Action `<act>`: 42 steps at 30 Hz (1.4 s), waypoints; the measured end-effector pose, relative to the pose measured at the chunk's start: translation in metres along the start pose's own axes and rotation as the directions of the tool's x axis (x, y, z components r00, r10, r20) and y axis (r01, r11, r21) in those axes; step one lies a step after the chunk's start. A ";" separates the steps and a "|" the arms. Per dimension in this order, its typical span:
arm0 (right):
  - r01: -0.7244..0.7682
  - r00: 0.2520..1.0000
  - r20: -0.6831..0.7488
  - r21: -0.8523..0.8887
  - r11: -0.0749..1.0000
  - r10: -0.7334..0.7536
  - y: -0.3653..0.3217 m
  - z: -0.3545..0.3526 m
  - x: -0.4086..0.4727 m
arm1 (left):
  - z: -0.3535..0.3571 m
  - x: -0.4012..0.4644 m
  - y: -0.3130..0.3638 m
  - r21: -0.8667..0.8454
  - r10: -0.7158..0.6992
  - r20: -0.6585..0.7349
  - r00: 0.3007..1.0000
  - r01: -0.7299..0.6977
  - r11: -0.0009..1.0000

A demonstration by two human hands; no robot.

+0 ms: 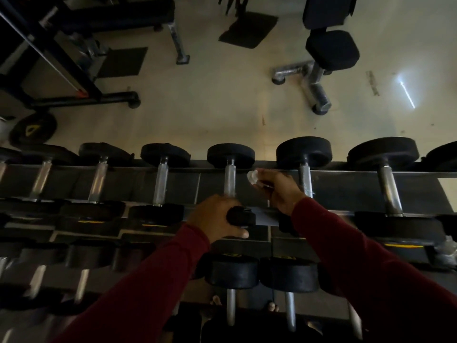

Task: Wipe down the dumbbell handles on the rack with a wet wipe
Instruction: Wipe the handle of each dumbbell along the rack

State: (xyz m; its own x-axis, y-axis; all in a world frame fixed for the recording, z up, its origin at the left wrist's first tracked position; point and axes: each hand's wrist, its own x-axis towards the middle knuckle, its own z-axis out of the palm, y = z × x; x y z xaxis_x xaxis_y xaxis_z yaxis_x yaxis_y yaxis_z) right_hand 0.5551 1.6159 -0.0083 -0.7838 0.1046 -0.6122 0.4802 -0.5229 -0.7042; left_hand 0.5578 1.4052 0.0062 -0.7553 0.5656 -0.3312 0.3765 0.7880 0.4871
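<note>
A row of black dumbbells with silver handles lies across the top tier of the rack. My left hand grips the near black head of the middle dumbbell, whose handle shows above my knuckles. My right hand hovers just right of that handle and pinches a small crumpled white wet wipe at its fingertips. The wipe sits close to the handle but apart from it. The neighbouring handle is partly hidden behind my right hand. Both sleeves are dark red.
A lower tier holds more dumbbells near my body. Beyond the rack lie a pale floor, a black bench frame at far left, a padded seat at far right, a floor mat and a weight plate.
</note>
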 end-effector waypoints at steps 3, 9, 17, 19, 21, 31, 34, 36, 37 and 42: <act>0.116 0.993 0.030 -0.358 0.926 -0.113 0.010 0.004 0.004 | -0.021 -0.020 -0.016 -0.328 -0.116 -0.028 0.993 0.101 0.939; 0.145 0.941 -0.112 -0.722 0.677 -0.320 0.017 0.044 0.036 | -0.012 -0.030 -0.028 -0.435 -0.325 -0.102 0.940 0.252 0.865; -0.038 0.991 -0.093 -0.888 0.459 -0.098 0.033 0.043 0.021 | -0.006 -0.027 -0.022 -0.390 -0.379 -0.181 0.908 0.288 0.875; -0.023 0.993 -0.064 -0.927 0.374 -0.098 0.039 0.039 0.020 | -0.009 -0.027 -0.021 -0.382 -0.370 -0.159 0.915 0.289 0.878; -0.066 0.980 -0.123 -0.943 0.328 -0.159 0.036 0.043 0.028 | -0.011 -0.027 -0.020 -0.367 -0.367 -0.137 0.920 0.297 0.881; 0.274 0.848 0.214 -0.960 0.056 -0.485 0.035 0.057 0.030 | -0.017 -0.031 -0.014 -0.388 -0.393 -0.118 0.912 0.322 0.864; 0.427 0.817 0.464 -0.886 -0.183 -0.341 0.045 0.049 0.029 | -0.018 -0.032 -0.014 -0.374 -0.376 -0.126 0.918 0.307 0.875; 0.423 0.812 0.508 -0.852 -0.308 -0.289 0.034 0.056 0.036 | -0.017 -0.032 -0.015 -0.386 -0.364 -0.139 0.921 0.288 0.877; 0.407 0.813 0.512 -0.839 -0.361 -0.276 0.025 0.064 0.038 | -0.016 -0.032 -0.016 -0.393 -0.360 -0.133 0.923 0.285 0.875; 0.335 0.822 0.518 -0.776 -0.535 -0.235 0.014 0.089 0.032 | -0.016 -0.030 -0.020 -0.378 -0.340 -0.137 0.930 0.268 0.886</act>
State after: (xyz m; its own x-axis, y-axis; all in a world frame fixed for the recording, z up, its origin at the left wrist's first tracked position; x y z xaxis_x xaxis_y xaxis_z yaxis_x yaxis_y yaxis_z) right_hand 0.5012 1.5364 -0.0055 -0.9616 -0.2290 -0.1514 -0.2143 0.9708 -0.1075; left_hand 0.5644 1.3685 0.0194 -0.9040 0.2250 -0.3634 -0.0720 0.7580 0.6483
